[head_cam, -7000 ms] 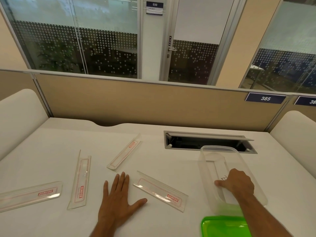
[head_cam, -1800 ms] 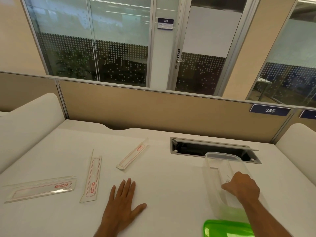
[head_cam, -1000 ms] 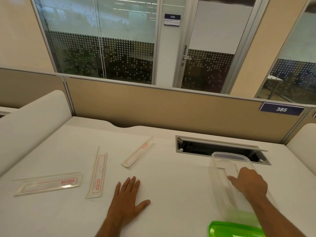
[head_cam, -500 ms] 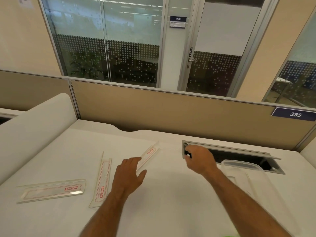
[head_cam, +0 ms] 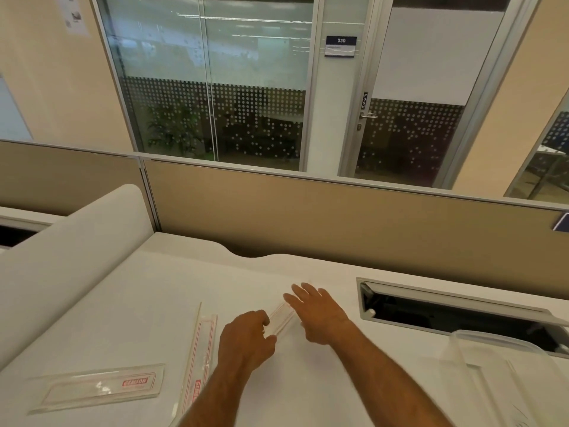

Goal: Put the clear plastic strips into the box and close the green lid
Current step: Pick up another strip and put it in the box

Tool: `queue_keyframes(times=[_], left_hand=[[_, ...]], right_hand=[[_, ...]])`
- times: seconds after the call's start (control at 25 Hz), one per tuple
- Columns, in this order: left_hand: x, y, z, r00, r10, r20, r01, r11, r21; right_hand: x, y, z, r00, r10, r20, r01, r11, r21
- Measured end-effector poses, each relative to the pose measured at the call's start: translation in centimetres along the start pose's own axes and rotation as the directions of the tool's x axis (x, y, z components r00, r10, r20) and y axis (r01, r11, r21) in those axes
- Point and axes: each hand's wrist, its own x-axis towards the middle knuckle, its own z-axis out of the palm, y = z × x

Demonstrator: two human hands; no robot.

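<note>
My left hand (head_cam: 246, 340) pinches the near end of the far strip (head_cam: 281, 317); my right hand (head_cam: 317, 315), fingers spread, lies over it.

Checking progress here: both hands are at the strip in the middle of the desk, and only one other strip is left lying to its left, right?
Not quite. The head view shows two other strips left of it: one beside the left hand and one nearer the desk's left edge. Both hands, the right hand too, are at the middle strip.
</note>
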Motion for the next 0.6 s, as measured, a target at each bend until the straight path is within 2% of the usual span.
queue_keyframes(times=[0.16,0.32,0.48,0.6], left_hand=[[0.0,-0.5,0.5,1.000,-0.006,0.017,0.007,1.000,-0.030],[-1.0,-0.5,1.1,0.998,0.054,-0.040,-0.056,0.997,-0.048],[-3.3,0.4,1.1,0.979,0.170,-0.110,-0.178,0.982,-0.061],[-5.0,1.2,0.6,0.951,0.274,-0.142,-0.281,0.959,-0.033]], right_hand=[[-0.4,0.4,0.6,0.996,0.005,-0.089,-0.004,1.000,0.014],[-3.3,1.0,0.8,0.991,0.021,-0.131,-0.020,1.000,0.007],[-7.1,1.0,1.2,0.984,0.053,-0.170,-0.040,0.996,0.082],[-9.9,1.7,0.3,0.953,0.054,-0.297,-0.002,0.985,0.173]])
